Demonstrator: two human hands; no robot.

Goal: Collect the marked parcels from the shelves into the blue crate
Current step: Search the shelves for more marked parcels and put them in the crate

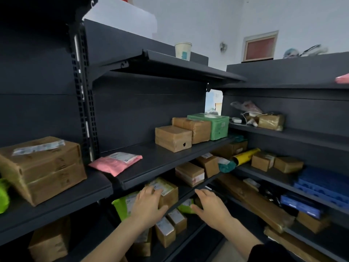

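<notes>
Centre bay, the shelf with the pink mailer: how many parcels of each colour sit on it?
Brown boxes: 2
Green box: 1
Pink mailer: 1
Total: 4

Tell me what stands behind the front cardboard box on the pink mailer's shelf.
Behind the front cardboard box sits a second taped cardboard box, with a green parcel beyond it. Anything behind those two is covered and cannot be seen.
</notes>
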